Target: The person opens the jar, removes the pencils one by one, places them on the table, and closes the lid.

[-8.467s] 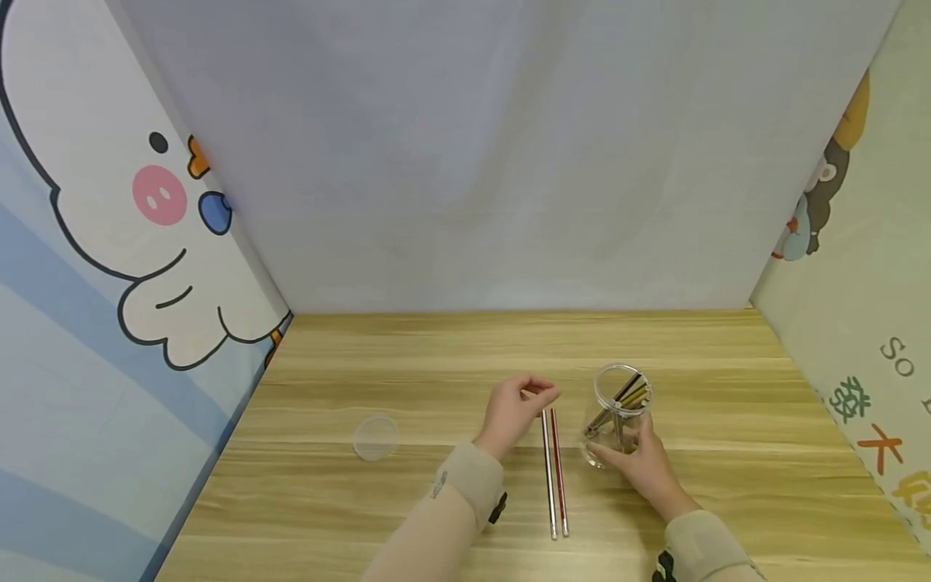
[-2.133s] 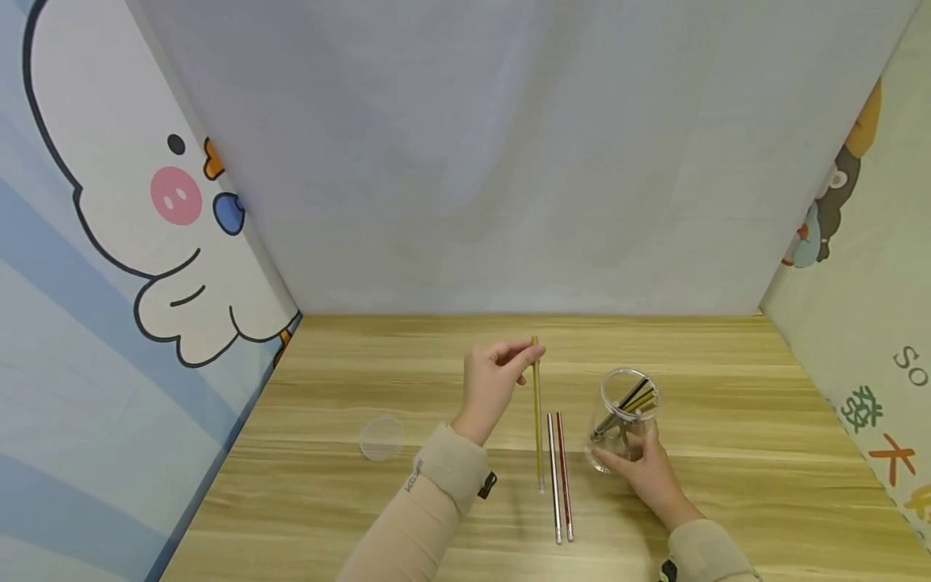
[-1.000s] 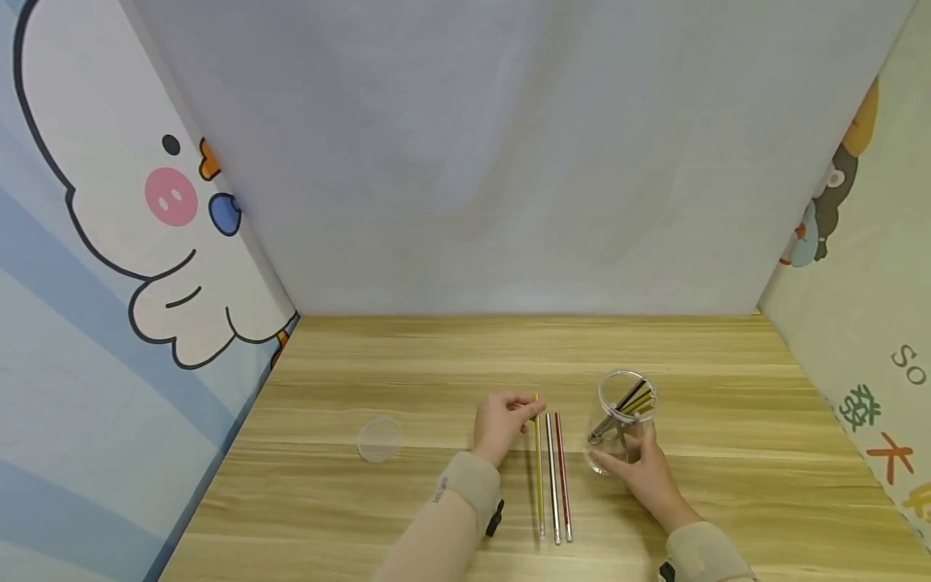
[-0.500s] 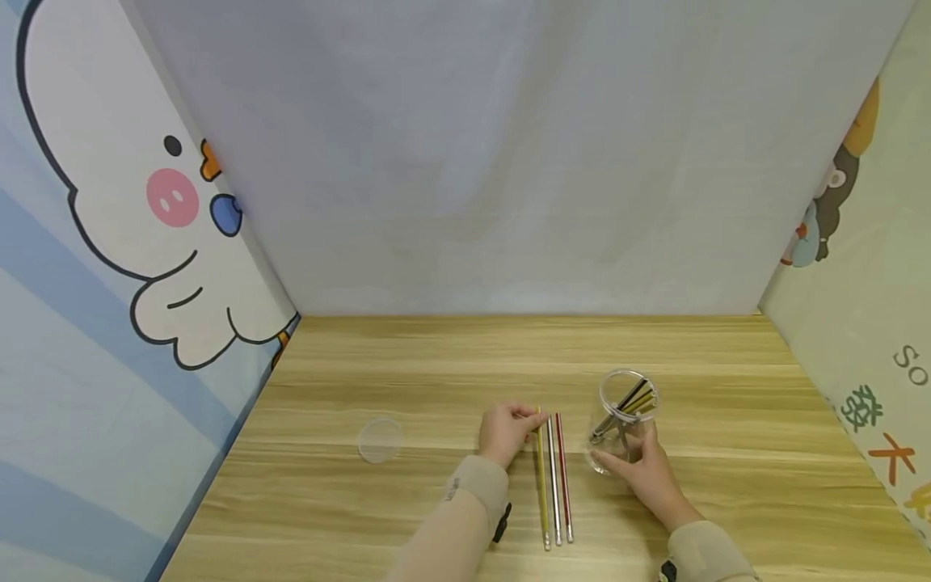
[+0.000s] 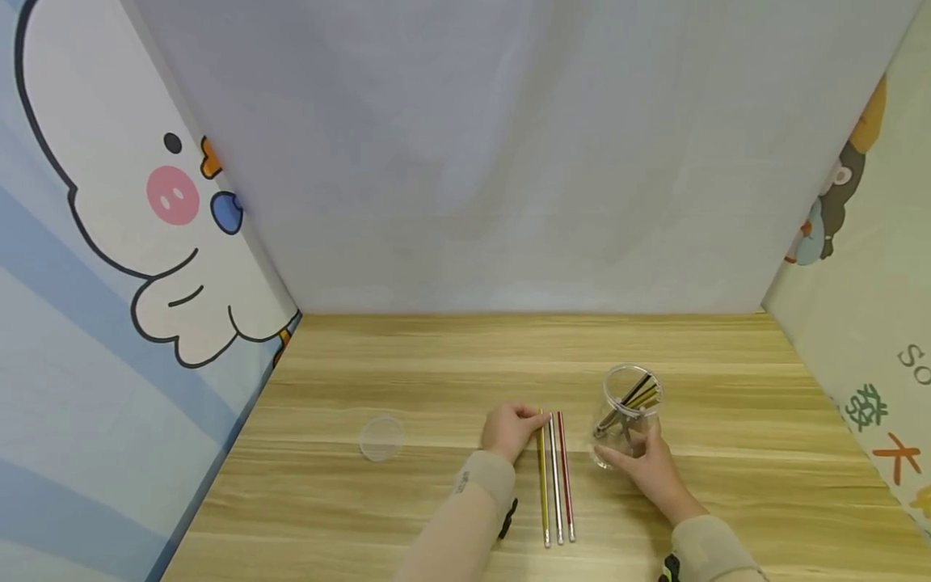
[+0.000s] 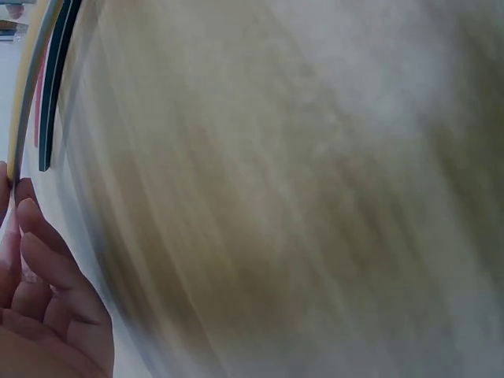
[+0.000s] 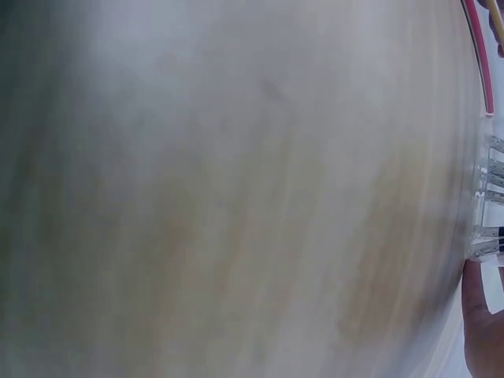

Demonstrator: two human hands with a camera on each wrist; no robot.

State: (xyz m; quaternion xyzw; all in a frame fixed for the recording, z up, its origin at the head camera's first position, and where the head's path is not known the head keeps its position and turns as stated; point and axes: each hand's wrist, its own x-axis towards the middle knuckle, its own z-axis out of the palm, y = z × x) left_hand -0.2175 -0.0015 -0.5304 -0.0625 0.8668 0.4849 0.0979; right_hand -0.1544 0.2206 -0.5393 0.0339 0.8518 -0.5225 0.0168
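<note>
At the table's front middle, my left hand (image 5: 507, 431) pinches the far end of a yellow pencil (image 5: 544, 493) between thumb and fingers. Close beside it on the right lie a silver-and-dark pencil (image 5: 557, 493) and a red pencil (image 5: 567, 485), roughly parallel, eraser ends toward me. In the left wrist view the yellow pencil (image 6: 24, 94) meets the fingertips, with the dark pencil (image 6: 57, 87) just past it. My right hand (image 5: 652, 473) grips the lower side of a clear jar (image 5: 605, 427) holding several leaning pencils (image 5: 640, 396). Only the jar's edge (image 7: 482, 189) enters the right wrist view.
A clear round disc (image 5: 381, 439), like a lid, lies flat on the wood-grain table (image 5: 436, 347) to the left. A grey-white backdrop (image 5: 465, 202) rises behind the table, and printed panels stand at both sides.
The left hand has brought the yellow pencil down from farther back, then shifted it right, beside the silver-and-dark one. The right hand still holds the jar in nearly the same place.
</note>
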